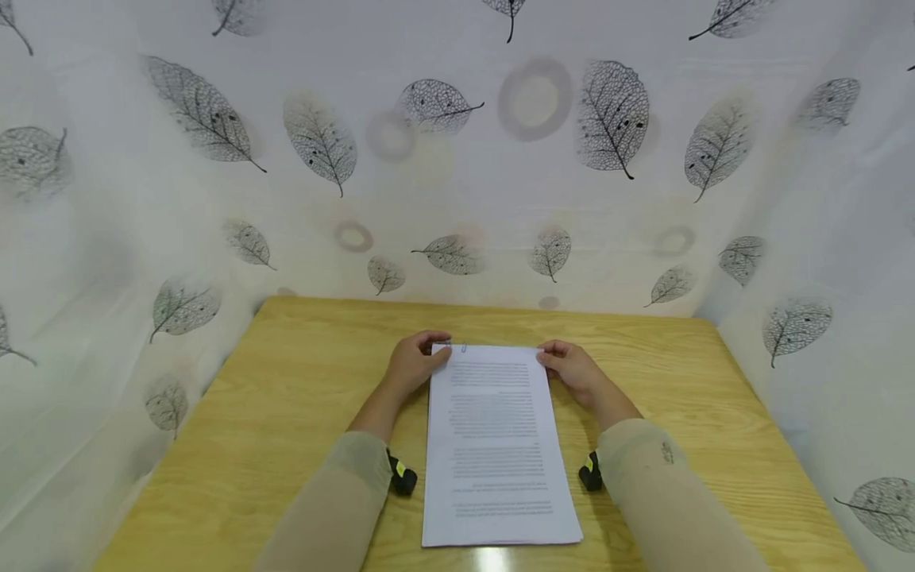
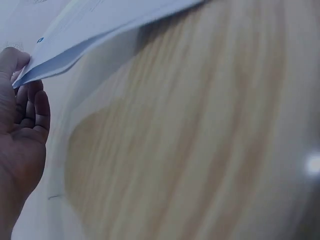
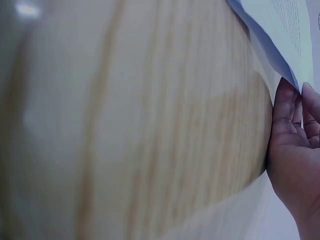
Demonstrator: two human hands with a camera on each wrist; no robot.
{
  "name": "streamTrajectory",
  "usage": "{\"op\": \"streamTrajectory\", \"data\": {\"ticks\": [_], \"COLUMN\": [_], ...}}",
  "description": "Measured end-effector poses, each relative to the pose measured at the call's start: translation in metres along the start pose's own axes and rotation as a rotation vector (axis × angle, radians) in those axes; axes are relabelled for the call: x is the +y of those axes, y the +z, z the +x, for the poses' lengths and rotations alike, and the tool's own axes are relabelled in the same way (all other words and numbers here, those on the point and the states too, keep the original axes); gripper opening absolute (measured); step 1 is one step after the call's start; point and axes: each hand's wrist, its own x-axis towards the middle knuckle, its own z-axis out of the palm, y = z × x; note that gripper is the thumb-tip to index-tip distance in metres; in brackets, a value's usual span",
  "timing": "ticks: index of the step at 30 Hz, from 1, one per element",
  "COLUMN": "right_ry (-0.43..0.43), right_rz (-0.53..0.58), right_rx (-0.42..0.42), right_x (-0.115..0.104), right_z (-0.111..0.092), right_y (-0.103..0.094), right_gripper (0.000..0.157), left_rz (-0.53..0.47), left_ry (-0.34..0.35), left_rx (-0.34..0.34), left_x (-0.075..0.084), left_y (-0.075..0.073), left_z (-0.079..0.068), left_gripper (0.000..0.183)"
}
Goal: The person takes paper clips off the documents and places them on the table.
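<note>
A stack of printed sheets [image 1: 493,445] lies lengthwise in front of me, with lines of text too small to read. My left hand [image 1: 416,365] pinches its far left corner, thumb on top and fingers beneath. At the far right corner my right hand [image 1: 574,372] pinches the sheets the same way. A small paper clip [image 1: 464,348] sits on the far edge near the left thumb; in the left wrist view the clip [image 2: 40,40] looks blue. Both wrist views show the held corners of the paper [image 3: 285,45] raised off the table.
The wooden table [image 1: 307,381] extends on both sides of the sheets. A whitish curtain [image 1: 472,183] with leaf prints hangs behind its far edge and along both sides. Black wrist devices [image 1: 403,477] show below each sleeve, beside the paper.
</note>
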Motion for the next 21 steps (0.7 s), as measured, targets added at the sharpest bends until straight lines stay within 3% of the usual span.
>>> {"op": "streamTrajectory", "data": {"ticks": [9, 21], "right_ry": [-0.006, 0.014], "right_rz": [-0.005, 0.005], "right_rx": [0.001, 0.026], "right_x": [0.000, -0.002], "right_z": [0.001, -0.001], "right_y": [0.000, 0.002], "right_gripper": [0.021, 0.017], "left_rz": [0.126, 0.131], "left_ry": [0.007, 0.050], "left_rx": [-0.046, -0.057], "left_x": [0.006, 0.007], "left_y": [-0.013, -0.031], "left_z": [-0.001, -0.002], "left_gripper": [0.031, 0.032]}}
